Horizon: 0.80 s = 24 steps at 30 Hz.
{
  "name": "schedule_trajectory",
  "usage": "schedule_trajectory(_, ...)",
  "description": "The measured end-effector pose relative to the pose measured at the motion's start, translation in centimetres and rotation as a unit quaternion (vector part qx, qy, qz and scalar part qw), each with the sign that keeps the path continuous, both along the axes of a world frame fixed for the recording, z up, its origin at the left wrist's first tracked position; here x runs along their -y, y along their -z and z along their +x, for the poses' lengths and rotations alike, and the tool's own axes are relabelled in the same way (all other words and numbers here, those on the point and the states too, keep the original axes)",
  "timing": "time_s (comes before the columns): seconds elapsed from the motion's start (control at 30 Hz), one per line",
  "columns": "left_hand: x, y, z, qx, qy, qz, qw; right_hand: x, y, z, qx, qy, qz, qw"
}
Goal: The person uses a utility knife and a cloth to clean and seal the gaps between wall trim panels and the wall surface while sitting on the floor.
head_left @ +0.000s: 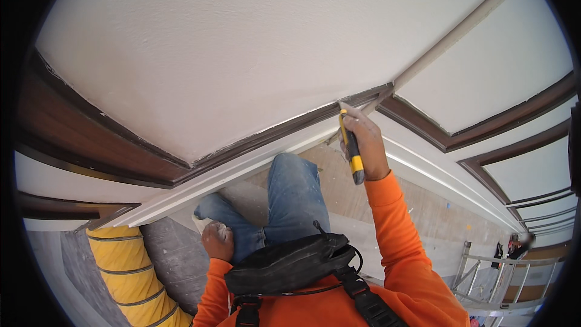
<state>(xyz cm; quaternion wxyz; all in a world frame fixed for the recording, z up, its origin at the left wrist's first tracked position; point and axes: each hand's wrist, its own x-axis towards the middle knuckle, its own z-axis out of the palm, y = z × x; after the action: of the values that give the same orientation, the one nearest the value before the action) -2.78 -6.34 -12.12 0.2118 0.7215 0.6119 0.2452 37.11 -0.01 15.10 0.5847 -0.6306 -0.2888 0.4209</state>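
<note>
- Knife (351, 148): yellow and black handle, gripped in your right hand (365, 145). Your fingers are wrapped tight round the handle, with the tip raised to the corner where the dark brown trim (272, 135) meets the white wall panel (212, 54). The tip looks to touch the seam, though the blade itself is too small to make out.
- Grip: the handle runs down past your wrist and the butt end points back at you. Judged, this hold lets the point follow the trim line closely while the wrist steers.
- Right arm: orange sleeve (393, 230), reaching up and forward, elbow low. The reach suits a joint that sits above chest height.
- Left hand (216, 240): down by your knee, curled round a small pale wad, possibly a rag or paper; fingers are closed on it, but what it is cannot be told for certain. It rests against your blue jeans (293, 200), well apart from the knife, likely parked until needed.
- Stance: one knee is raised toward the wall, which reads as a brace for a steady working hand.
- Chest: black pouch (290, 263) on straps, hanging close under you.
- Surroundings: yellow ribbed duct (124, 260) lower left, beside grey flooring. White moulding (242, 172) runs below the brown trim. More brown-framed white panels continue to the right.
- Far right: metal scaffold rail (484, 272), and a distant person near it, blurred, well away from your hands.
</note>
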Motion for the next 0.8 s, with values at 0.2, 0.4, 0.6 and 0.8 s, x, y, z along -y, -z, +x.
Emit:
schedule_trajectory(0.2, 0.0, -0.4, 0.1, -0.004, -0.005, -0.009, 1.000, -0.2, 0.4, 0.5, 0.009, 0.011, 0.018, 1.000)
schedule_trajectory(0.4, 0.1, -0.2, 0.1, 0.006, -0.010, -0.008, 1.000, 0.1, 0.3, 0.2, 0.033, -0.015, 0.010, 0.999)
schedule_trajectory(0.6, 0.0, -0.3, 0.2, -0.003, -0.010, 0.000, 1.000, 0.0, 0.2, 0.2, 0.000, 0.013, 0.025, 1.000)
schedule_trajectory(0.8, 0.0, -0.8, 0.2, 0.009, -0.011, -0.015, 1.000, 0.0, 0.0, -0.4, 0.007, -0.010, 0.011, 1.000)
